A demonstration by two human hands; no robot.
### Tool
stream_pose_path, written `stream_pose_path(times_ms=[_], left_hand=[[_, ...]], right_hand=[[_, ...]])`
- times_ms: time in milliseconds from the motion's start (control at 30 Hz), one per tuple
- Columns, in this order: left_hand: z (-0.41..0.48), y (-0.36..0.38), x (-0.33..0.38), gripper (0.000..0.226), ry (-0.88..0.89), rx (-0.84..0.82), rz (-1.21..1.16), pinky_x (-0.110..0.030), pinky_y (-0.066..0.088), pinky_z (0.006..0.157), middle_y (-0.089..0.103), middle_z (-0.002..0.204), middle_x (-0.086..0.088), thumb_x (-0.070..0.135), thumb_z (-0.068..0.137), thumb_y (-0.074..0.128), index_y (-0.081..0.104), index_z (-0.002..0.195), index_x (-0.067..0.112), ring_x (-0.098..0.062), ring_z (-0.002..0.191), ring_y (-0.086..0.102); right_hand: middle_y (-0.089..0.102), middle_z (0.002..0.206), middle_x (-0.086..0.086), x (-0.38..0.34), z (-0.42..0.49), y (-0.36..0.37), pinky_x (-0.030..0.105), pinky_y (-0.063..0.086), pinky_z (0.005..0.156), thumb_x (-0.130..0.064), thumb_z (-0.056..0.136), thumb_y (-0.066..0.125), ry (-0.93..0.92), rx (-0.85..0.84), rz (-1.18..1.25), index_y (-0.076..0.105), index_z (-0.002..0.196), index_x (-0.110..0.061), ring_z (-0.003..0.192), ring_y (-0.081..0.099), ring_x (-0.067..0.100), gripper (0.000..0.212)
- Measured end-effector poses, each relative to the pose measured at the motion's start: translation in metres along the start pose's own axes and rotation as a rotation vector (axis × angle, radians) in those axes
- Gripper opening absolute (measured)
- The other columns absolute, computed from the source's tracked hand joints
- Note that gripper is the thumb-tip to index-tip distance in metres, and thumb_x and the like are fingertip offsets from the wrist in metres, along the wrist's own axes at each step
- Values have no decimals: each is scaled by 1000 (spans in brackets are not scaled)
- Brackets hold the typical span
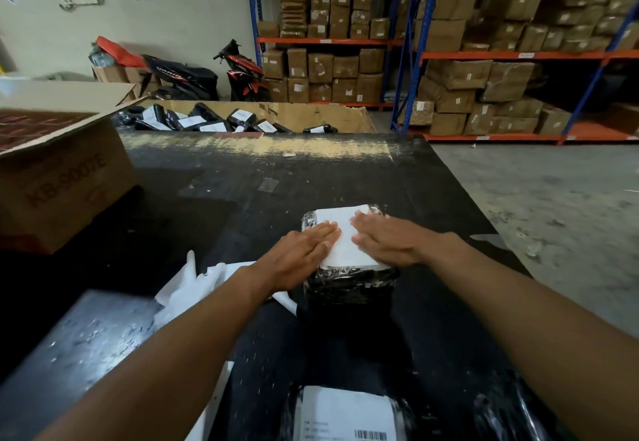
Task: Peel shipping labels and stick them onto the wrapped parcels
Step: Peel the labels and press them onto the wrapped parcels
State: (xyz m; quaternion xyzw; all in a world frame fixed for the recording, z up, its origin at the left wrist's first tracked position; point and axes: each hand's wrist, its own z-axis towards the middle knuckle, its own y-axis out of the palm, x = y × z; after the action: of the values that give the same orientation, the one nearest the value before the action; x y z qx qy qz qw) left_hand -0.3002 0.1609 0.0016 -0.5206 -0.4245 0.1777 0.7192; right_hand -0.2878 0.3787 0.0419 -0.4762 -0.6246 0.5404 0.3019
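head view: one wide shot looking down over a black desk (345, 177) in a warehouse
parcel: black wrapped parcel (349, 283) sits on the desk, centre of frame, shiny film on its sides
label: white label (345, 236) lies flat on the parcel top, covers most of it, far right corner reaching the parcel edge
left hand: left hand (301, 260) flat, fingers stretched out, palm down on the left side of the label, gripping nothing
right hand: right hand (387, 240) flat too, fingers extended and pointing left, pressing on the right side of the label, nothing held
hands relation: fingertips close together over the label, a strip of white showing between them
backing paper: crumpled white backing sheets (197, 288) on the desk just left of the parcel, partly under the left forearm
near parcel: second black parcel (349, 413) at bottom edge, already carrying a printed label with a barcode
left box: open brown box (65, 177) on the desk's left side, flap up, dark print on its front
bin: big cardboard bin (311, 117) behind the desk's far edge, holding black parcels with white labels
racks: blue and orange shelves (422, 56) at the back, stacked with brown wrapped cartons
scooters: two scooters (214, 74) parked by the back wall
floor: grey concrete floor (539, 198) to the right of the desk
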Motion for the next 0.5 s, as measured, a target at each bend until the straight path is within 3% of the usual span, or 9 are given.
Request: stream_pose_path(times_ms=[67,167,200,233,300,367,500], left_hand=[[-1,-1,0,45,-10,-20,6,-15,7,114,22,160,8,26,107,29,31,152,21,-3,146,16],[1,0,1,45,-23,-26,-9,-19,8,116,22,160,8,27,107,29,30,152,21,-3,147,16],[2,0,2,45,-29,-24,-8,-19,8,115,22,160,7,28,107,29,31,152,21,-4,147,17],[2,0,3,45,-34,-19,-5,-19,9,115,22,160,7,28,107,29,31,152,22,-5,147,17],[1,-1,4,45,-39,-15,-6,-16,7,113,22,160,8,29,107,29,31,152,23,-6,147,17],[-2,-2,3,45,-45,-27,-7,-10,4,108,21,160,10,29,107,29,30,152,24,-4,147,16],[1,-6,3,44,-46,-17,-54,-8,5,108,25,158,9,30,107,29,34,150,24,-7,146,21]], right_hand=[[-1,165,4,13,-17,1,37,4,123,-41,107,18,40,-61,5,4,158,-14,152,1,17,60],[33,157,12,23,-35,-14,44,21,120,-43,106,17,117,-56,-35,36,147,-7,146,28,25,58],[39,153,13,20,-33,-19,43,22,120,-43,105,17,100,-34,-58,42,142,-6,146,30,25,58],[36,155,13,11,-28,-22,42,19,121,-43,106,18,77,-13,-59,40,144,-5,148,25,25,58],[9,165,9,-8,-16,-21,39,9,123,-44,106,18,28,-11,-36,17,156,-8,152,7,22,62],[-6,165,6,-14,-12,-11,36,3,123,-47,105,17,7,-66,-40,0,157,-12,152,-3,20,65],[4,165,0,24,-43,-1,40,9,123,-50,104,15,74,-95,-2,7,158,-18,152,6,17,63]])
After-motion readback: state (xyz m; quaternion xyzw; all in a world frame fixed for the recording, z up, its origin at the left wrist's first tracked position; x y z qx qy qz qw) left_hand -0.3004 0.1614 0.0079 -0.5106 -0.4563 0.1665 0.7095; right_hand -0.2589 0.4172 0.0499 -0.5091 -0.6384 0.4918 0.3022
